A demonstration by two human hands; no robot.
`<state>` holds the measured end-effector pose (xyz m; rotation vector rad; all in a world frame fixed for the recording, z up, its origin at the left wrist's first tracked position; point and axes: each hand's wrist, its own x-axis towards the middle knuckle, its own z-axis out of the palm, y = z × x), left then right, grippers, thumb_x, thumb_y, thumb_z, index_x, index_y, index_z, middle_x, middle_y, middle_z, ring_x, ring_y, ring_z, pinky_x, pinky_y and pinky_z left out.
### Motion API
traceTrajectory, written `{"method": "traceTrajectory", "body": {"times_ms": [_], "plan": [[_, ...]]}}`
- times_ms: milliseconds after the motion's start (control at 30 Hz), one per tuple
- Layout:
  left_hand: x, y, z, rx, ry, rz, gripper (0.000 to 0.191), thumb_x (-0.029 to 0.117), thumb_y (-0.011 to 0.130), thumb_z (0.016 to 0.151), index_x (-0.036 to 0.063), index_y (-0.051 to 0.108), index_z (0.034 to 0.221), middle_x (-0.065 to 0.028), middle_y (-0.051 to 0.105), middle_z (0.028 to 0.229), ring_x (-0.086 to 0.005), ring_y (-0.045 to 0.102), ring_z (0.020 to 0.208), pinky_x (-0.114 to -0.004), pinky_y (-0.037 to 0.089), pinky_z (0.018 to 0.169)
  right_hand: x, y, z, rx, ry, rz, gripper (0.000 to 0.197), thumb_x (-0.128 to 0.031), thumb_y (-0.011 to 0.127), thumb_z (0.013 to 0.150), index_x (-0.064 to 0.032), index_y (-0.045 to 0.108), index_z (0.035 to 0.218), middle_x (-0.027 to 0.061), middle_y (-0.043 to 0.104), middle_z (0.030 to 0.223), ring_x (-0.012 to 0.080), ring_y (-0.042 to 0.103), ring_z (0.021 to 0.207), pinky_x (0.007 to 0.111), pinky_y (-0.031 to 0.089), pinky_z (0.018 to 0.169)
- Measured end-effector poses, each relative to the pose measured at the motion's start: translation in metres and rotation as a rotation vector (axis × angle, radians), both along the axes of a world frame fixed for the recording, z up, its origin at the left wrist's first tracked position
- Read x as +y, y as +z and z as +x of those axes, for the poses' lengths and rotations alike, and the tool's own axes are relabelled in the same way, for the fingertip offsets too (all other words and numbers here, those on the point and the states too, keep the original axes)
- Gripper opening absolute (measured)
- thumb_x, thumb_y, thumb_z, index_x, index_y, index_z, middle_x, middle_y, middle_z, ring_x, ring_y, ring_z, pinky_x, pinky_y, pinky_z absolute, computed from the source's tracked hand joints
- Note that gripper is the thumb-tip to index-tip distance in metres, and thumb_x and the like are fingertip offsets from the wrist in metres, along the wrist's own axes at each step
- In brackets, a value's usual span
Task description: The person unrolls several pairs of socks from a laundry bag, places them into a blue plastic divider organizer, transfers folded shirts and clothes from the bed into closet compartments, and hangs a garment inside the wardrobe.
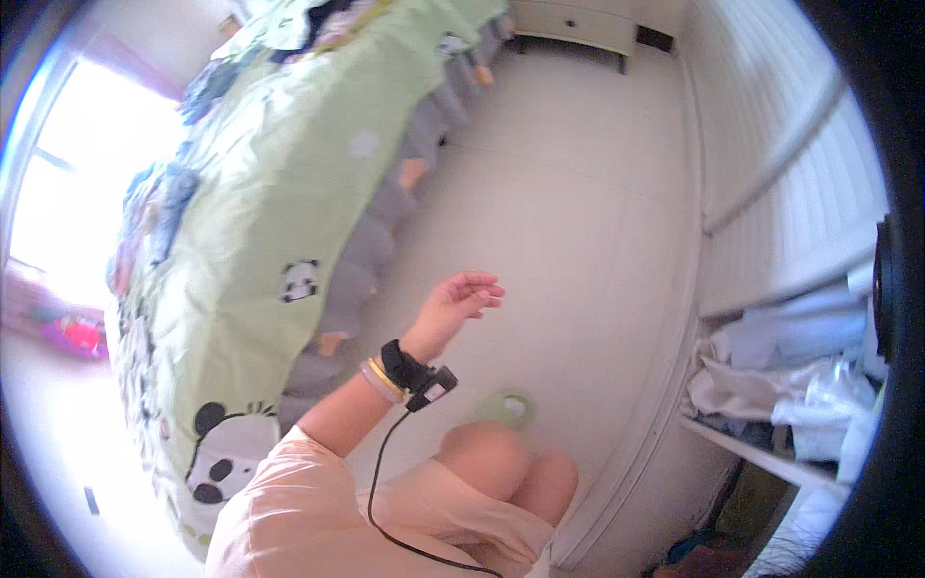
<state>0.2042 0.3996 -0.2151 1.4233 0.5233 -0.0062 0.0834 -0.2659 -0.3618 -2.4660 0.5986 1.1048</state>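
Note:
My left hand (466, 300) is raised over the floor (578, 217) with its fingers loosely bent. It holds nothing and touches nothing. A black wrist strap (405, 365) with a small box and a cable sits around that wrist, next to a yellow bangle and a paler one. My right hand is out of view. To the left of the raised hand lies a bed under a light green panda-print cover (311, 166). Past my bare knee shows a blurred green thing (506, 408), perhaps a slipper, partly hidden by the knee.
A grey ruffled bed skirt (350, 289) hangs to the floor. Crumpled clothes (170, 206) lie along the bed's far side. At the right, an open wardrobe shelf (759, 451) holds folded fabrics (744, 383) and plastic wrapping. A white drawer cabinet (578, 25) stands at the far end.

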Motion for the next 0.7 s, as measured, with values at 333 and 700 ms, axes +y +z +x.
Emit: {"method": "traceTrajectory", "body": {"times_ms": [333,700], "plan": [[0.076,0.179,-0.203,0.241,0.505,0.063,0.026,0.015,0.053,0.088,0.0042,0.052,0.111,-0.006,0.063,0.101,-0.0128,0.059,0.092,-0.026,0.045,0.077,0.166,0.083,0.001,-0.008,0.189,0.238,0.02,-0.008,0.056,0.083,-0.0023,0.055,0.102,0.0124,0.06,0.096,0.0235,0.058,0.087,0.034,0.047,0.075],[0.162,0.298,-0.405,0.21,1.096,-0.132,0.038,0.025,0.059,0.084,0.0061,0.051,0.115,-0.0048,0.061,0.105,-0.0139,0.057,0.093,-0.026,0.044,0.072,0.357,0.374,0.025,-0.157,0.615,0.465,0.021,-0.014,0.059,0.081,-0.0013,0.06,0.098,0.0096,0.065,0.087,0.0174,0.063,0.08,0.029,0.049,0.073]]}}
